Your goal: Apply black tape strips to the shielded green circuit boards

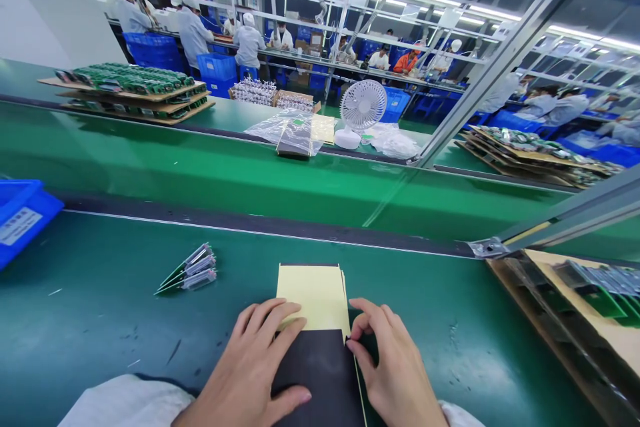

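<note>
A flat stack with a black sheet (pixel 315 373) over its near part and a pale yellow backing sheet (pixel 313 287) showing at its far end lies on the green bench in front of me. My left hand (pixel 255 360) rests on the black sheet's left side, fingers spread and holding nothing. At the stack's right edge my right hand (pixel 385 360) pinches a small black piece (pixel 348 340) between thumb and forefinger; whether it is fully separate from the sheet, I cannot tell. Several small circuit boards with clear-wrapped parts (pixel 193 270) lie left of the stack.
A blue bin (pixel 23 220) stands at the left edge. Cardboard trays of green boards (pixel 605 293) sit at right, beside a metal post (pixel 490 73). Beyond the green conveyor belt (pixel 250 177) are stacked boards (pixel 130 80), a white fan (pixel 363 107) and people at benches.
</note>
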`<state>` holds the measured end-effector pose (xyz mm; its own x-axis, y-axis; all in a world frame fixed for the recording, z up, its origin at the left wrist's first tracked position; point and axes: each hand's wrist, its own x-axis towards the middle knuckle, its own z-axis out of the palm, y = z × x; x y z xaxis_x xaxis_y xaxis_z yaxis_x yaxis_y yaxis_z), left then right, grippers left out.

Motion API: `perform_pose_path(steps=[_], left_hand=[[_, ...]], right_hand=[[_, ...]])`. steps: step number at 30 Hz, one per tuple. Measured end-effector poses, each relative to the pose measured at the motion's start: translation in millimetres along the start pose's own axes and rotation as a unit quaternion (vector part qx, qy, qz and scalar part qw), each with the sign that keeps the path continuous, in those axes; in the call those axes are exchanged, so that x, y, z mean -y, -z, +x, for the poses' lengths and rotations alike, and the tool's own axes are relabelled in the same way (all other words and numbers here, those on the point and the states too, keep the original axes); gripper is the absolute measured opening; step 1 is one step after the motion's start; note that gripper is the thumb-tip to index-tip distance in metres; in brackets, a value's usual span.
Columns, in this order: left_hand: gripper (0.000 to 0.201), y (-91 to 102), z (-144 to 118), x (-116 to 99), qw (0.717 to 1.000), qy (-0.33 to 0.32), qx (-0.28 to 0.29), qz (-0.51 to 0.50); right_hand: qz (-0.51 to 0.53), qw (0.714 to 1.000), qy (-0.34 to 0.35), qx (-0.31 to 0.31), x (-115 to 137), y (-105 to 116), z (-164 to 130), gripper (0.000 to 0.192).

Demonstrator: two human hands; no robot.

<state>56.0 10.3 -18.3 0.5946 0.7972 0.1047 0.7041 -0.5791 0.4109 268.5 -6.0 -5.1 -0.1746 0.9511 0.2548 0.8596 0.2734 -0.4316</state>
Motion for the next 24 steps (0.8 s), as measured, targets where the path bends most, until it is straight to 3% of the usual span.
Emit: perform_pose_path(steps=[9,14,16,20,22,24], left_hand=[[0.051,-2.1,0.0,2.4,1.000,0.005,0.019,-0.004],[0.056,1.6,-0.1,0.3,1.000,0.003,0.008,-0.014],[0.054,3.1,1.2,-3.6,0.999,0.019,-0.008,-0.028],[0.044,6.1,6.8,-18.5,0.985,0.071,-0.060,-0.142],[0.024,9.2,9.3,-26.5,0.968,0.093,-0.074,-0.220],[0.004,13.8,10.2,-31.5,0.954,0.119,-0.076,-0.263]], right_hand=[[0.004,0.999,0.018,0.029,-2.6,-0.2,-0.5,0.041],[0.108,0.993,-0.046,0.012,-10.2,8.6,7.6,0.039],[0.214,0.972,-0.099,0.014,-5.7,16.0,13.5,0.033],[0.434,0.882,-0.169,0.074,19.7,21.5,17.5,0.026],[0.495,0.846,-0.182,0.078,32.3,19.0,15.5,0.028],[0.518,0.832,-0.189,0.062,39.4,16.5,13.4,0.027]])
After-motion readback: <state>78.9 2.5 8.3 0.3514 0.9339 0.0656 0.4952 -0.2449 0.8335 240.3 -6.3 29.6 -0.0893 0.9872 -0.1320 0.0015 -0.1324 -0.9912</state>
